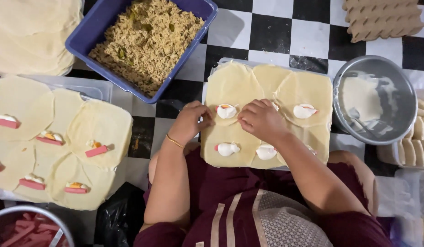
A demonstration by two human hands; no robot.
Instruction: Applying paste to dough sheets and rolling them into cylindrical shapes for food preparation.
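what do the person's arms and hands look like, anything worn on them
Both forearms are bare, with no gloves on either hand. The left hand has a thin gold chain bracelet at the wrist. The right hand shows no jewellery. Dark maroon short sleeves cover the upper arms.

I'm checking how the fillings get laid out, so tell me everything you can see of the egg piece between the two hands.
The egg piece is a boiled egg wedge, glossy white with an orange-yellow yolk patch showing on top. It lies on its side on a pale, thin round wrapper, one of several overlapping on a tray on the person's lap. The left hand has its fingertips at the wedge's left edge; the right hand sits just to its right, pinching the wrapper. Whether either grip touches the egg itself is unclear.
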